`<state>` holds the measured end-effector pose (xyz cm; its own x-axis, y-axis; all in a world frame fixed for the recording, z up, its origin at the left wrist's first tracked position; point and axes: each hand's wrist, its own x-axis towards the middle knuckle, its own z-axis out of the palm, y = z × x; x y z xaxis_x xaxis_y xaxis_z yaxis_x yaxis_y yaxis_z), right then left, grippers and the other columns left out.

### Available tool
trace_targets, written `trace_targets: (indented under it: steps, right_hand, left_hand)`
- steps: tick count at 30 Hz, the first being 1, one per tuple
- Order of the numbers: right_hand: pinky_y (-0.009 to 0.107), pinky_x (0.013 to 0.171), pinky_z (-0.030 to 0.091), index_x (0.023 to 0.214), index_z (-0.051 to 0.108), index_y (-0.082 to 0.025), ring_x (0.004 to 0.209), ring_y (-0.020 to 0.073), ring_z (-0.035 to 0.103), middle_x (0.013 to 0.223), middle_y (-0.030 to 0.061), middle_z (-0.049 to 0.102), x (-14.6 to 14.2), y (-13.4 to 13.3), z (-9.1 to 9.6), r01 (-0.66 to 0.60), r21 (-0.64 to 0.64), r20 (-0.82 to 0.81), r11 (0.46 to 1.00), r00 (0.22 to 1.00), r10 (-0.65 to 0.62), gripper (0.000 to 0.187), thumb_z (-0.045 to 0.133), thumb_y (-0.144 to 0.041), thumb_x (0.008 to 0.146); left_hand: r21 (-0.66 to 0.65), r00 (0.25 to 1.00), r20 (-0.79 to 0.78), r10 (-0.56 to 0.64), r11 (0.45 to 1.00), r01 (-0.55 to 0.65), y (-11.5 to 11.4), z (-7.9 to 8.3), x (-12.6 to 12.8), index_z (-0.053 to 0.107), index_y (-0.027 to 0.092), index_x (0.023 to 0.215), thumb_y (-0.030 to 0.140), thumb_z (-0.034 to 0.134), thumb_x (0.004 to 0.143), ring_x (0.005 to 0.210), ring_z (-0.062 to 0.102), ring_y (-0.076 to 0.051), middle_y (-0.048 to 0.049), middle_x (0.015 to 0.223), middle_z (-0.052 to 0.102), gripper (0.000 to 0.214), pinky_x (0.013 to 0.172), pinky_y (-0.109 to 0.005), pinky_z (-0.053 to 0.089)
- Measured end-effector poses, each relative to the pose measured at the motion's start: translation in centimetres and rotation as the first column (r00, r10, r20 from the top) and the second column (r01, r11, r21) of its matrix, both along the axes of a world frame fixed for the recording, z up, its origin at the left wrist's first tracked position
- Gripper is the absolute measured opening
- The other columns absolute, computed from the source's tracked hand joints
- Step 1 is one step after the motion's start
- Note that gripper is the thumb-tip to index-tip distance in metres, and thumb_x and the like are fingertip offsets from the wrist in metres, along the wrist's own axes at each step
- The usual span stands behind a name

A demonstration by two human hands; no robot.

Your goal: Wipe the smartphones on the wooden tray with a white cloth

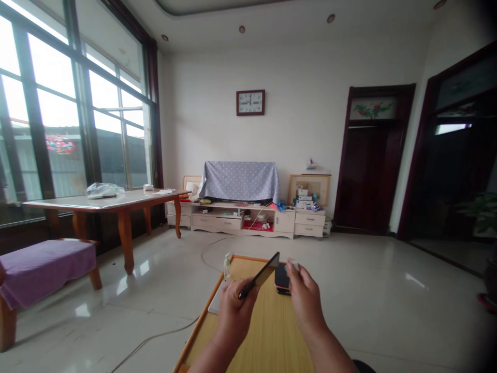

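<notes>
Left hand [234, 313]: fingers grasp a slim black glass-faced smartphone [259, 275], stiff, slippery, fragile, safest held by its long edges. Right hand [306, 302]: fingertips pinch a small white scrap [294, 266], light, seemingly soft. Just below those fingertips: an orange-edged black phone [282, 277] on a pale wooden board [267, 336].

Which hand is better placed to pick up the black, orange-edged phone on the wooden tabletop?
Right, probably. The right hand sits just beside the black, orange-edged phone, pinching only a small white piece. The left hand is farther off, gripping a slim black smartphone.
</notes>
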<state>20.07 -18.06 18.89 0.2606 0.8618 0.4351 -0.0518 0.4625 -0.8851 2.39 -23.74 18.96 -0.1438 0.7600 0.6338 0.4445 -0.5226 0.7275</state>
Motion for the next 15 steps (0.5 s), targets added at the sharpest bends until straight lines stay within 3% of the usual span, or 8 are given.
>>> trace_targets:
  steps: [3,8,15]
  right_hand:
    - [0.026,0.055,0.05,0.117,0.061,-0.023,0.059,0.013,0.054,0.083,-0.0012,0.066,-0.1,-0.6,1.5,-0.025,-0.011,-0.042,1.0,0.999,0.025,0.049,0.067,-0.061,0.086]
    - [0.025,0.053,0.048,0.1,0.063,-0.022,0.057,0.0124,0.052,0.078,-0.0004,0.064,0.4,-0.9,3.6,-0.072,0.02,0.03,0.997,0.997,0.072,0.041,0.065,-0.061,0.086]
    - [0.026,0.054,0.048,0.1,0.067,-0.021,0.06,0.016,0.054,0.07,-0.0012,0.06,0.7,-0.9,3.6,0.05,0.018,0.13,0.999,0.99,-0.052,0.047,0.066,-0.065,0.083]
  left_hand:
    - [0.107,0.973,-0.196,0.119,0.989,-0.099,-0.3,0.0,0.0,0.071,0.03,0.105,0.039,0.062,0.093,0.087,0.065,-0.019,0.0008,0.09,0.073,0.017,0.092,-0.038,0.037]
    - [0.2,0.921,-0.35,0.173,0.974,-0.107,-1.1,0.4,0.3,0.067,0.033,0.113,0.033,0.06,0.095,0.086,0.065,-0.018,0.0018,0.09,0.073,0.02,0.099,-0.042,0.034]
    - [0.25,0.873,-0.445,0.2,0.964,-0.094,-1.7,0.9,0.5,0.064,0.031,0.115,0.028,0.058,0.096,0.085,0.063,-0.017,0.0027,0.088,0.071,0.021,0.101,-0.043,0.033]
